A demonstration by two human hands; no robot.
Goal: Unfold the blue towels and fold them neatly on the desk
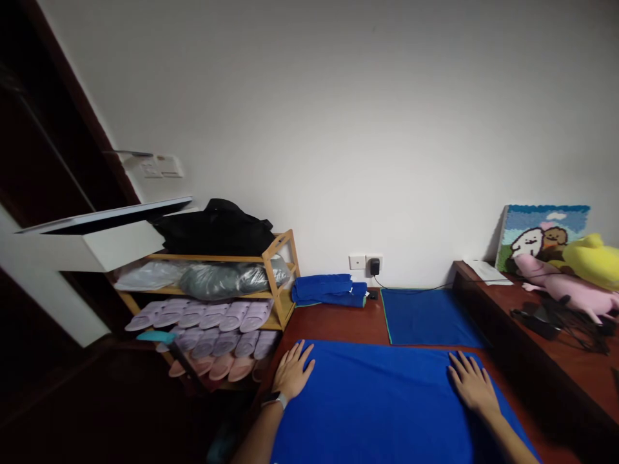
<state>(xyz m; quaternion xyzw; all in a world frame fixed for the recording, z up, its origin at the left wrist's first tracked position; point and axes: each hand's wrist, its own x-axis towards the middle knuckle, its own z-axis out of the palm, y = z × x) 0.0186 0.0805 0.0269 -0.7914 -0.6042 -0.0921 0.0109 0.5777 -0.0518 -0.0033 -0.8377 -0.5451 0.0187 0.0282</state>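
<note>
A large blue cloth [377, 399] lies spread over the near part of the reddish-brown table [338, 322]. My left hand [293, 372] rests flat on its far left corner, fingers apart, with a watch on the wrist. Toward the far right corner, my right hand [472, 385] lies on the cloth with its fingers stretched out. Beyond it, a second blue cloth [430, 316] with a green edge lies flat. A stack of folded blue cloths [324, 290] sits at the back left against the wall.
On the left stands a wooden rack [278, 283] with several slippers [213, 316], plastic-wrapped bundles and a black bag [217, 229]. A raised ledge [546, 322] on the right holds plush toys [565, 287], cables and a dog picture [541, 235]. A black plug [374, 266] trails a cord along the wall.
</note>
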